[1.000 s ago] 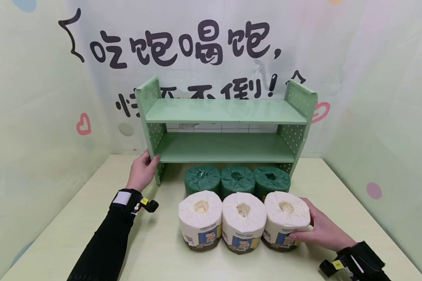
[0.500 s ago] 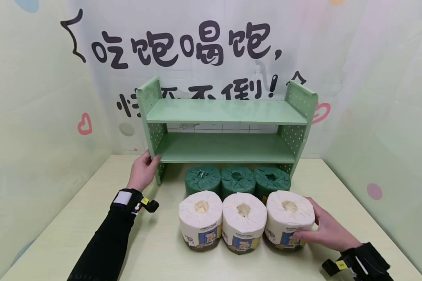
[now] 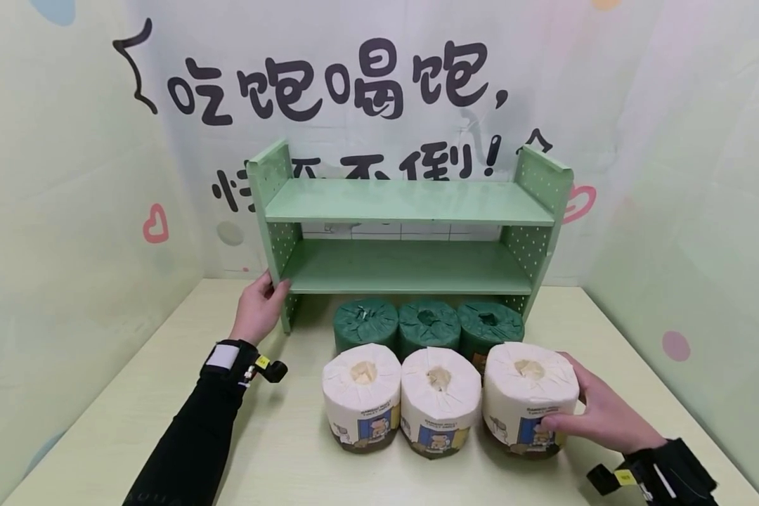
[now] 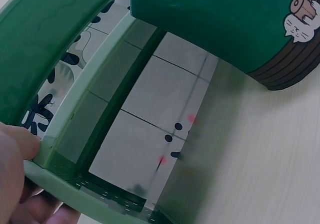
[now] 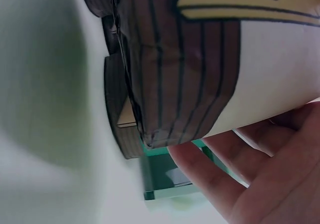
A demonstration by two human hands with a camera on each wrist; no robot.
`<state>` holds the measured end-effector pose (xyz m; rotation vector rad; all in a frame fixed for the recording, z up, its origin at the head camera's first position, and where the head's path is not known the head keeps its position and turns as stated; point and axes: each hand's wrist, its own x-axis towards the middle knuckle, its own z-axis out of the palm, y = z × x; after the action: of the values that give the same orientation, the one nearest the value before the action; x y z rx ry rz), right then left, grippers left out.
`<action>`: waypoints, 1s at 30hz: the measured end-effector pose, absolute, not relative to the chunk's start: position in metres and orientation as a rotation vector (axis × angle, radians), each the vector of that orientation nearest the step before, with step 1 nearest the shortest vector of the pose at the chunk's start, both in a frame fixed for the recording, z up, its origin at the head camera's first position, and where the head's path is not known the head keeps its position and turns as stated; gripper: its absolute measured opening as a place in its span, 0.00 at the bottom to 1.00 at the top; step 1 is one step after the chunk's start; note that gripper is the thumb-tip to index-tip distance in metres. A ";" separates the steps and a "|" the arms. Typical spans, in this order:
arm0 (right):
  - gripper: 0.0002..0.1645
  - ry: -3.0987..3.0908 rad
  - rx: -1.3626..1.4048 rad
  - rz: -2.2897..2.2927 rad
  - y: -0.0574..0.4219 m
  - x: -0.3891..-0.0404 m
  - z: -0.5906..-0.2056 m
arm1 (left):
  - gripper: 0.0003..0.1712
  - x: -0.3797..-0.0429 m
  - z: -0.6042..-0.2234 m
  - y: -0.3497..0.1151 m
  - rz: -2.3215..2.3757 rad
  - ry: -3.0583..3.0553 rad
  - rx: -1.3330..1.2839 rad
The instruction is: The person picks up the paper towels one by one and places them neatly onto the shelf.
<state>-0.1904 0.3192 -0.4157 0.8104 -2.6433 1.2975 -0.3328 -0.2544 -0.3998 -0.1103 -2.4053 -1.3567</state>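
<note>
My left hand (image 3: pixel 257 309) grips the left side panel of a pale green two-tier shelf rack (image 3: pixel 411 267), thumb at the front edge. In the left wrist view, fingers (image 4: pixel 50 214) wrap behind that panel (image 4: pixel 95 204). My right hand (image 3: pixel 607 414) holds a white-wrapped toilet paper roll (image 3: pixel 528 400) from its right side, thumb on the printed front. The right wrist view shows fingers spread along the roll's curved side (image 5: pixel 280 69). To its left stand two matching rolls, the middle one (image 3: pixel 439 400) and the left one (image 3: pixel 362 397), a narrow gap from the held roll.
Behind the white rolls, three green-wrapped rolls (image 3: pixel 429 329) stand in a row at the front of the rack's bottom. A pale wooden table (image 3: pixel 164 393) carries everything. Printed cloth walls (image 3: pixel 69 211) enclose the back and both sides.
My right hand has shifted right with the right-hand white roll, opening a gap from the middle roll. The roll looks slightly larger and nearer. My left hand keeps its grip on the rack.
</note>
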 end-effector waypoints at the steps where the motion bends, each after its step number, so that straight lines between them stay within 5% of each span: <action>1: 0.48 -2.634 0.823 1.289 0.320 -0.190 -0.414 | 0.31 -0.333 -0.399 -0.254 -1.350 -2.406 -0.105; 30: 0.43 -2.429 0.904 1.349 0.319 -0.198 -0.374 | 0.29 -0.334 -0.401 -0.254 -1.357 -2.390 -0.109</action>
<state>-0.1982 0.3188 -0.3740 0.9040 -2.4294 1.3490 -0.3337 -0.2540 -0.4007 -0.1089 -2.3901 -1.3570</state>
